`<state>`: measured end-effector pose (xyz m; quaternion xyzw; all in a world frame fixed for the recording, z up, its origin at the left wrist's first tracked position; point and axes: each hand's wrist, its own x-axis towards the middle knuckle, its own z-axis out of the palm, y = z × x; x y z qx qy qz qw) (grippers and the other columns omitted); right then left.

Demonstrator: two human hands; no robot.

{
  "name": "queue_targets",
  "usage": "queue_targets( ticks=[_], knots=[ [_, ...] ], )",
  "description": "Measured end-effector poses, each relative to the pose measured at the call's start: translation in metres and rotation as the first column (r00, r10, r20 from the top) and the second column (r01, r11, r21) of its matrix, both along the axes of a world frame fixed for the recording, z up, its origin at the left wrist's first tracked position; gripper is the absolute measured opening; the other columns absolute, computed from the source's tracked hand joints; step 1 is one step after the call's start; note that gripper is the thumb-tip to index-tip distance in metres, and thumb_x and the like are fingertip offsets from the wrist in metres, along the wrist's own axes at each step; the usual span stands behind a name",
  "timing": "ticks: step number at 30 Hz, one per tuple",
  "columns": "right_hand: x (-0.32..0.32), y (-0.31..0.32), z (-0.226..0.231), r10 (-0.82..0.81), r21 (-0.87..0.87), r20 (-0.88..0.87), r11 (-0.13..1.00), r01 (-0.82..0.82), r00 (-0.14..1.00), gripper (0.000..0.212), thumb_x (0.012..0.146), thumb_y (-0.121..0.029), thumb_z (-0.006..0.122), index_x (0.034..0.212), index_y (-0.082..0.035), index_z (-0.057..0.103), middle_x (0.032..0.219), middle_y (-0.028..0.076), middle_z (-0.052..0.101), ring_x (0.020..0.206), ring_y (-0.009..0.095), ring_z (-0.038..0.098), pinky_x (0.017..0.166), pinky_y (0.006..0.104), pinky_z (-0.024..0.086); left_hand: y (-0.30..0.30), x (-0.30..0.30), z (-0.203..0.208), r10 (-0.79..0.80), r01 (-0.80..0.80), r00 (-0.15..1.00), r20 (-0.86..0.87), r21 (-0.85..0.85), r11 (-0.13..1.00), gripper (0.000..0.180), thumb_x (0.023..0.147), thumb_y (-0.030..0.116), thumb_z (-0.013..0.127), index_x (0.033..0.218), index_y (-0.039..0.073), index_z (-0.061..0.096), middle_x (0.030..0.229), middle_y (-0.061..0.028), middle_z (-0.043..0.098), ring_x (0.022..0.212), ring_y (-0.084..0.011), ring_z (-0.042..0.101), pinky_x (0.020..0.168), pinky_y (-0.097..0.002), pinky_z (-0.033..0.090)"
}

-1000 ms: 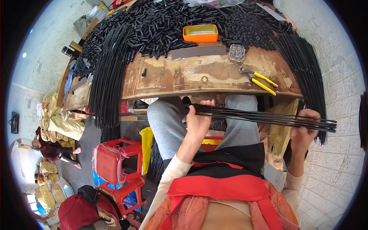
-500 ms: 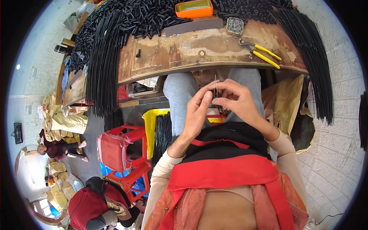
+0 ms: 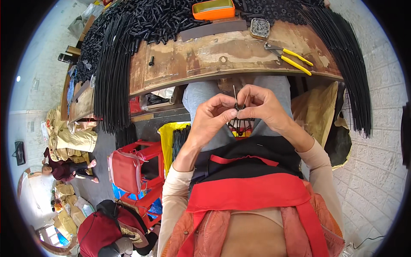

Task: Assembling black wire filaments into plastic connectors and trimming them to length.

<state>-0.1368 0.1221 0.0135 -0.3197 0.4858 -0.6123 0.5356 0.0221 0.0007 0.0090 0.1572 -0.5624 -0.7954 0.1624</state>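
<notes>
Above my lap, my left hand point(image 3: 210, 118) and my right hand point(image 3: 266, 110) meet with thumbs and fingertips pinched close together. Between them is a small black piece with thin dark ribs point(image 3: 240, 127) fanning out below the fingers. A thin pale wire point(image 3: 234, 92) sticks up by the left fingertips, and a second wire end point(image 3: 245, 101) shows at the right index finger. My fingers cover the joint where these parts meet. Beyond the hands, on the wooden table point(image 3: 188, 64), lie yellow-handled pliers point(image 3: 295, 61) and a single black plastic tube point(image 3: 151, 61).
Heaped black plastic parts point(image 3: 154, 21) cover the table's back, near an orange box point(image 3: 213, 13) and a tin of small metal bits point(image 3: 260, 28). Black rod bundles point(image 3: 113, 77) hang over the edge both sides. Red stools point(image 3: 132, 167) and a bent-over person point(image 3: 111, 229) are at left.
My hands have lowered slightly and the fingertips have shifted. The pale wire now stands further left, a second wire end shows, and more of the dark ribs is visible below.
</notes>
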Motion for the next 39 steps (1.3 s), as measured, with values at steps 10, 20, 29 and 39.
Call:
queue_targets(
  ticks=[10,20,29,39],
  knots=[
    [0.019,-0.001,-0.012,-0.333,-0.381,-0.116,0.885,0.268,0.936,0.022,0.075,0.003,0.077,0.086,-0.006,0.059,0.087,0.003,0.055,0.082,0.011,0.053,0.073,0.0239,0.043,0.028,-0.012,-0.005,0.337,-0.366,0.926,-0.172,-0.178,0.914,0.014,0.085,0.002,0.072,0.089,0.004,0.058,0.089,0.0002,0.058,0.081,-0.0050,0.057,0.068,-0.0195,0.047],
    [-0.003,-0.007,-0.006,0.113,-0.427,0.178,0.904,-0.027,0.978,0.023,0.077,0.003,0.075,0.085,-0.005,0.056,0.087,0.007,0.057,0.082,0.016,0.058,0.074,0.0280,0.049,-0.007,-0.025,-0.005,-0.131,0.219,0.922,-0.365,0.211,0.953,0.023,0.085,0.017,0.075,0.083,0.006,0.054,0.083,-0.0017,0.051,0.075,-0.0113,0.052,0.069,-0.0257,0.045],
    [-0.004,0.007,0.001,-0.168,-0.459,0.029,0.873,0.163,0.985,0.021,0.076,0.010,0.075,0.084,-0.002,0.059,0.087,0.005,0.056,0.083,0.012,0.058,0.069,0.0263,0.049,0.005,-0.014,-0.015,-0.086,0.103,0.989,-0.121,0.137,0.985,0.015,0.082,-0.009,0.066,0.095,-0.004,0.069,0.104,-0.0108,0.063,0.096,-0.0213,0.064,0.083,-0.0334,0.056],
    [-0.099,0.000,0.041,0.188,-0.077,-0.182,0.976,-0.205,0.965,0.014,0.085,-0.002,0.068,0.099,-0.001,0.065,0.097,0.007,0.065,0.090,0.013,0.060,0.079,0.0286,0.048,-0.003,-0.058,0.003,0.011,-0.013,0.998,-0.062,-0.037,0.999,0.012,0.085,-0.006,0.063,0.096,-0.007,0.067,0.097,-0.0155,0.070,0.079,-0.0263,0.070,0.076,-0.0382,0.059]
  ],
)
